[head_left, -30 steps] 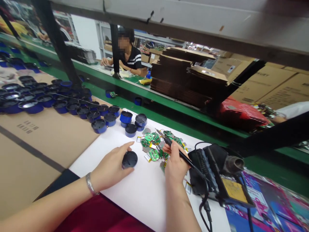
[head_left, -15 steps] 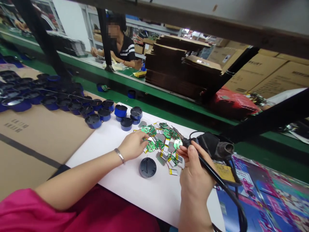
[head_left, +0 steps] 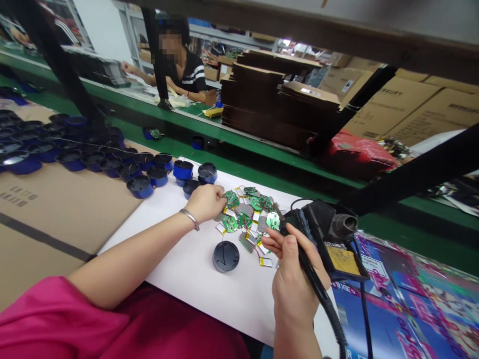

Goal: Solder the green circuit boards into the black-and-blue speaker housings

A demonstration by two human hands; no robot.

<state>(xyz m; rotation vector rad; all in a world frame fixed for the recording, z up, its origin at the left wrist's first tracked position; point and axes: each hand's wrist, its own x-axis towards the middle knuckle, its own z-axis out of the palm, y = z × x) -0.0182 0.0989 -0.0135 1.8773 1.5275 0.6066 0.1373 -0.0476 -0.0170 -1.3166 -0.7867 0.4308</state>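
Note:
My left hand (head_left: 205, 203) is at the left edge of a pile of green circuit boards (head_left: 229, 223), its fingers drawn together. Whatever is between those fingertips is hidden. Small silver battery packs (head_left: 266, 262) with yellow ends lie among the boards. My right hand (head_left: 297, 271) grips a soldering iron (head_left: 306, 264), its tip end angled up and left over the pile's right side. On the white work surface (head_left: 187, 267) between my hands sits a round black case (head_left: 225, 256), open side up, with a thin wire at its rim.
Many blue-sided round cases (head_left: 140, 186) stand at the left on cardboard (head_left: 93, 214). A soldering iron stand (head_left: 329, 224) with a yellow sponge (head_left: 341, 260) is at the right. Behind run a green bench (head_left: 239, 164) and stacked dark cardboard (head_left: 262, 104). A co-worker (head_left: 187, 75) sits across.
My left hand has moved up and left to the pile's far left edge. My right hand, still gripping the soldering iron, has shifted slightly. The camera view has shifted a little.

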